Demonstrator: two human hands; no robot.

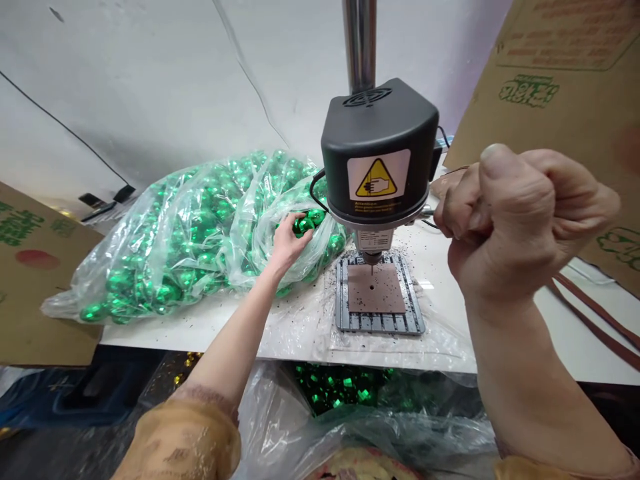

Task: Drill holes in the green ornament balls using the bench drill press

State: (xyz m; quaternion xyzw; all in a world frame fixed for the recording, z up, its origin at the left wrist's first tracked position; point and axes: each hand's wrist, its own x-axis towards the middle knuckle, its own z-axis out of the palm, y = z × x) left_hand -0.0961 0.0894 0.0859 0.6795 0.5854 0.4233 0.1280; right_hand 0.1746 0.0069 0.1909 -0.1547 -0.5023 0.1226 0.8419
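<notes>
My left hand (pixel 290 241) reaches into the mouth of a clear plastic bag (pixel 263 230) full of shiny green balls. Its fingers are curled around a green ball (pixel 304 228). On the right, my right hand (pixel 520 220) is a closed fist at the side of a black bench drill press (pixel 380 153). A metal lever (pixel 427 214) runs from the drill press into that fist, which hides the lever's end. Below the chuck, a thin drill bit (pixel 372 269) points down at a brown square pad (pixel 375 303) with a small hole. The pad lies on the slotted metal base (pixel 414 325).
Dark shavings lie scattered around the base on the white table (pixel 445 300). Below the table edge, an open plastic bag (pixel 280 407) holds more green balls (pixel 340 387). Cardboard stands at the left (pixel 35 280) and right (pixel 550 60). A brown strap (pixel 600 320) lies at right.
</notes>
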